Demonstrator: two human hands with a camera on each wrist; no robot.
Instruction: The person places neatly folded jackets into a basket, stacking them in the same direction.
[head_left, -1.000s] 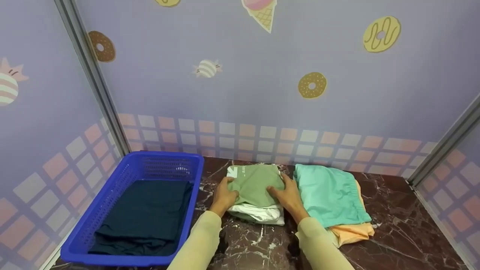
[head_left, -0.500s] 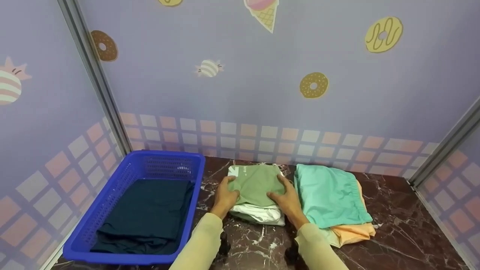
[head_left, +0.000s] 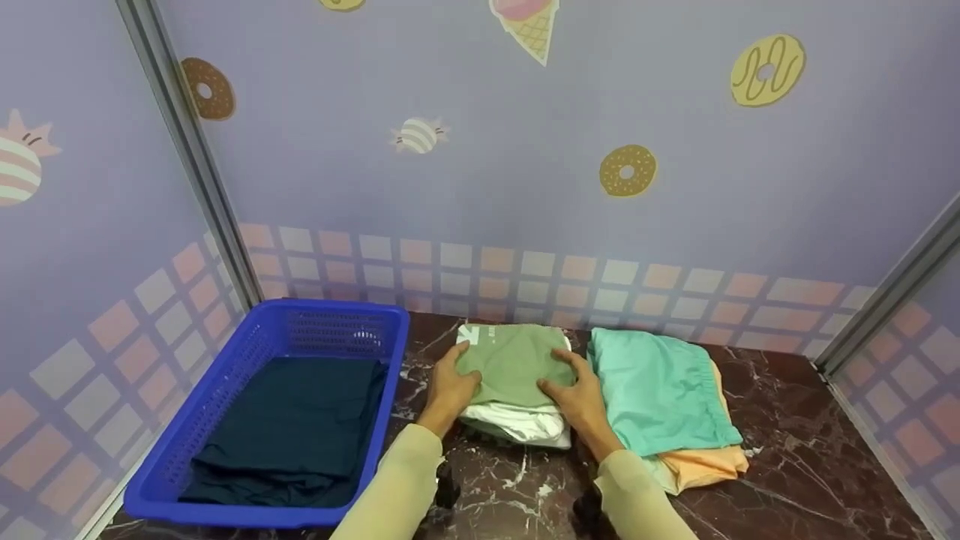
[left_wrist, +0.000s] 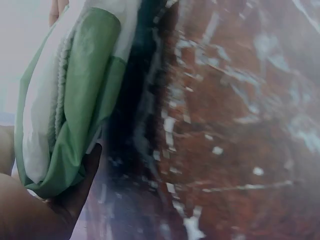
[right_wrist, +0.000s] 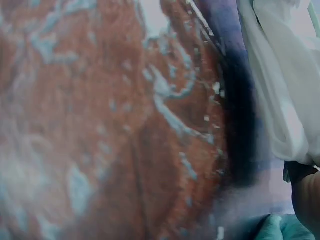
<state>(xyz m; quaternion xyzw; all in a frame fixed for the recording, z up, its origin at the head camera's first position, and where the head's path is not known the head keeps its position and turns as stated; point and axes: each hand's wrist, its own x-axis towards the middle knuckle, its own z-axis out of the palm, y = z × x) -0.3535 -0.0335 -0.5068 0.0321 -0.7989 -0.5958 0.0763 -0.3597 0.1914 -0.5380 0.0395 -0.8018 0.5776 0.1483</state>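
Observation:
Folded green and white shorts point(head_left: 514, 367), with a white print at the far left corner, lie between both hands in the head view. My left hand point(head_left: 451, 386) grips their left side, thumb on top. In the left wrist view its fingers point(left_wrist: 82, 182) reach under the bundle, beside a gathered elastic edge. My right hand point(head_left: 579, 394) holds the right side, its thumb also on top. White cloth point(right_wrist: 285, 85) hangs next to that hand in the right wrist view, where most of the hand is out of frame.
A blue plastic basket point(head_left: 262, 517) with folded dark navy cloth point(head_left: 292, 427) stands at the left. To the right lie folded teal shorts point(head_left: 660, 390) on top of orange cloth point(head_left: 709, 465). The dark marbled tabletop point(head_left: 810, 465) ends at a patterned wall point(head_left: 495, 187).
The far edge of the green and white shorts has shifted slightly up in the head view, and its print looks more foreshortened. Both hands keep their grip.

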